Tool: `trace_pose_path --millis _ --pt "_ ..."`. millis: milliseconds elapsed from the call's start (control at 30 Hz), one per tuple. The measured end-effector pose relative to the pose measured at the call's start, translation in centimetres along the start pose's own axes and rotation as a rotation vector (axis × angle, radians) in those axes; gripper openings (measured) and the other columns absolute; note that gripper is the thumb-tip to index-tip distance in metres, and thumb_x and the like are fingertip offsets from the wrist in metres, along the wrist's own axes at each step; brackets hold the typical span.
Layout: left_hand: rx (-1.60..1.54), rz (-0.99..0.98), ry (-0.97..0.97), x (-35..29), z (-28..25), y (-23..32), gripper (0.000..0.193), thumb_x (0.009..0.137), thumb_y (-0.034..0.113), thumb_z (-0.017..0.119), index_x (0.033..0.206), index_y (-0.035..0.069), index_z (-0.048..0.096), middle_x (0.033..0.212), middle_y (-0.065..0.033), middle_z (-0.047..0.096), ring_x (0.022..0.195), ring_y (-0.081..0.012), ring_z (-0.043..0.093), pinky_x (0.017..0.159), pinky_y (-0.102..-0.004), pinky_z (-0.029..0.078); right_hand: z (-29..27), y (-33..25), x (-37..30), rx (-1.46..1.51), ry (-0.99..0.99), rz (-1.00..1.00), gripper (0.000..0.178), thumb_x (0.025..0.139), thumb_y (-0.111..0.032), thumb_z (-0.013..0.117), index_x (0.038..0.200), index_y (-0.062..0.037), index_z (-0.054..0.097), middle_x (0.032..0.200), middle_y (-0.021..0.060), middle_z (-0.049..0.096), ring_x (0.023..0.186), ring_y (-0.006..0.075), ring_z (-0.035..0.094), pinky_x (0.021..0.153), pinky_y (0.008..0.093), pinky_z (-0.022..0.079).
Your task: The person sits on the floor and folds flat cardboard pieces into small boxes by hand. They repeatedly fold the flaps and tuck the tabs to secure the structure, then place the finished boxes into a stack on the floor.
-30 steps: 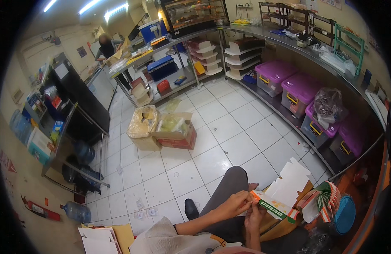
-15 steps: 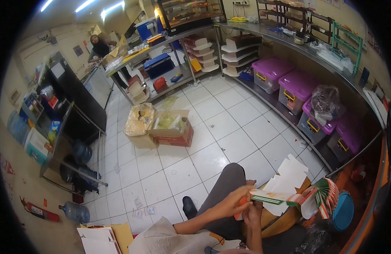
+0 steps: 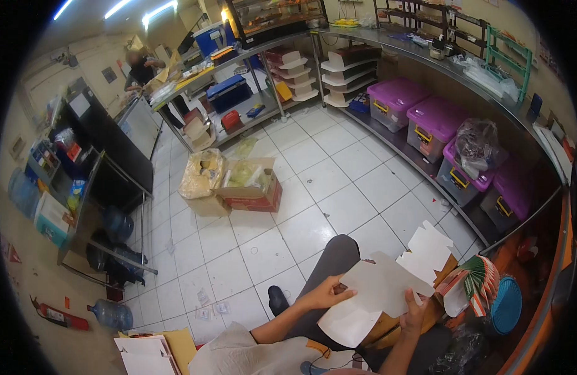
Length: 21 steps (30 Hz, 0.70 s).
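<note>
My left hand (image 3: 328, 294) grips the left edge of an opened white card box blank (image 3: 376, 290), thumb on top. At its right side my right hand (image 3: 413, 315) pinches a flap of the same blank. The blank lies spread out over my lap, its plain pale side facing up. Just beyond it is another white cut-out blank (image 3: 428, 249) with tabs, resting on a brown surface. To the right of my right hand stands a fanned stack of folded red, green and white printed cartons (image 3: 479, 286).
A blue round plastic item (image 3: 506, 307) sits beside the fanned cartons. White and tan boards (image 3: 147, 356) are at my lower left. Two open cardboard boxes (image 3: 252, 190) stand on the tiled floor. Purple-lidded bins (image 3: 398, 100) line the right shelf. A person (image 3: 141, 69) stands at the back left.
The printed carton I held folded on edge is now opened out flat, pale side up. My hands have moved apart, left hand leftward and right hand rightward.
</note>
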<state>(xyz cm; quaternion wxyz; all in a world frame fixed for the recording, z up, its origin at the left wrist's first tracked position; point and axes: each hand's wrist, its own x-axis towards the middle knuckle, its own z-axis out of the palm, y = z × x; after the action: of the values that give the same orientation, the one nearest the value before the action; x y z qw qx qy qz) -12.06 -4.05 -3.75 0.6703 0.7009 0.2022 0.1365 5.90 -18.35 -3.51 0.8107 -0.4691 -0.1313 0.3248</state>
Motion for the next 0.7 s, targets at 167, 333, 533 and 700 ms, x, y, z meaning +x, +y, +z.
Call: trace_pose_path --millis 167,333,533,700 --pt "0.364 0.417 0.003 0.6 3.6 -0.6 0.054 0.084 0.010 0.054 0.132 0.002 0.032 0.130 -0.0171 0.039 0.118 -0.0298 0.040 0.098 -0.0381 0.032 -1.2 1.4 1.1 -0.130 0.263 0.027 0.033 0.091 -0.032 0.051 0.107 -0.0031 0.050 0.093 0.0057 0.055 0.086 0.0125 0.054 0.072 0.0278 0.047" --pt "0.662 0.566 -0.306 -0.8 8.2 1.5 0.072 0.085 0.034 0.047 0.137 -0.005 0.014 0.139 -0.0268 0.020 0.128 -0.0382 0.024 0.105 -0.0465 0.017 -3.2 3.8 2.4 0.089 -0.061 -0.231 0.025 0.094 -0.031 0.040 0.096 -0.0064 0.042 0.077 0.0013 0.042 0.070 0.0119 0.042 0.063 0.0251 0.039" --pt "0.375 0.403 -0.048 -0.9 8.7 -0.3 0.088 0.085 0.059 0.035 0.137 -0.006 0.007 0.138 -0.0263 0.019 0.129 -0.0388 0.020 0.105 -0.0439 0.015 3.9 2.7 -0.7 -0.494 0.334 -0.290 0.024 0.096 -0.030 0.040 0.094 -0.0075 0.032 0.086 0.0035 0.035 0.080 0.0107 0.036 0.077 0.0243 0.033" --pt "0.242 0.307 0.368 -0.2 6.3 -1.0 0.061 0.086 0.047 0.044 0.119 -0.002 0.030 0.103 -0.0232 0.047 0.096 -0.0329 0.050 0.083 -0.0387 0.038 3.2 1.9 -1.3 -0.237 0.022 -0.159 0.016 0.092 -0.017 0.048 0.093 -0.0067 0.037 0.089 0.0021 0.040 0.088 0.0097 0.040 0.081 0.0227 0.034"
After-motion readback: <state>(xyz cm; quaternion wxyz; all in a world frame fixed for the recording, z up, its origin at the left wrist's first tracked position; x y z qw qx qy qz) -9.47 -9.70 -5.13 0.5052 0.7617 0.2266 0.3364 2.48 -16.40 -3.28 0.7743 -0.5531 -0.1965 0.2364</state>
